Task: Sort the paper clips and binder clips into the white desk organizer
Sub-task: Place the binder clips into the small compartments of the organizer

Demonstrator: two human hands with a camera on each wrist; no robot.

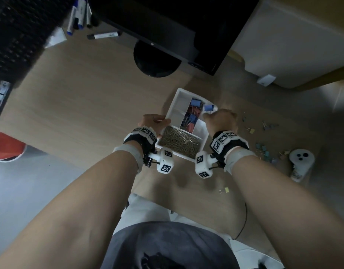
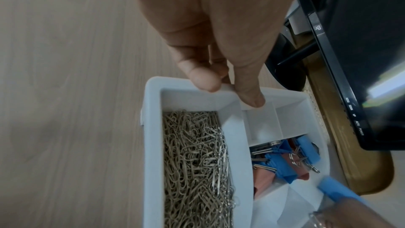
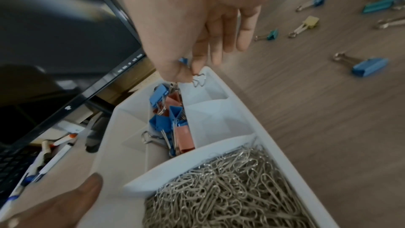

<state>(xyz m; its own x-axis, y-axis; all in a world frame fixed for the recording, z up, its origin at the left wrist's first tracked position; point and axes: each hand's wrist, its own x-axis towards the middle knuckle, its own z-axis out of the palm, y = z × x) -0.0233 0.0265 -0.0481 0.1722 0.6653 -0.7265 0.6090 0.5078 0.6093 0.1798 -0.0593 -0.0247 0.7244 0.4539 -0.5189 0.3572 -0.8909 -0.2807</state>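
The white desk organizer (image 1: 177, 94) lies on the wooden desk. Its near compartment is full of silver paper clips (image 1: 180, 141); a middle one holds blue and pink binder clips (image 1: 190, 121). My left hand (image 1: 163, 121) pinches the organizer's left rim (image 2: 151, 128) between thumb and finger (image 2: 252, 100). My right hand (image 1: 207, 114) hovers over the far right side and pinches a blue binder clip (image 1: 209, 108) by its wire handles (image 3: 198, 78). In the right wrist view that clip hangs above a bare compartment (image 3: 219, 119), beside the binder clips (image 3: 171, 121).
Several loose binder clips (image 1: 264, 150) lie scattered on the desk right of the organizer, one blue (image 3: 370, 66), and a yellow one (image 1: 226, 189) lies near the front edge. A white container (image 1: 301, 160) lies at the right. A monitor (image 1: 167, 26), markers (image 1: 80, 14) and a keyboard (image 1: 12, 35) sit behind.
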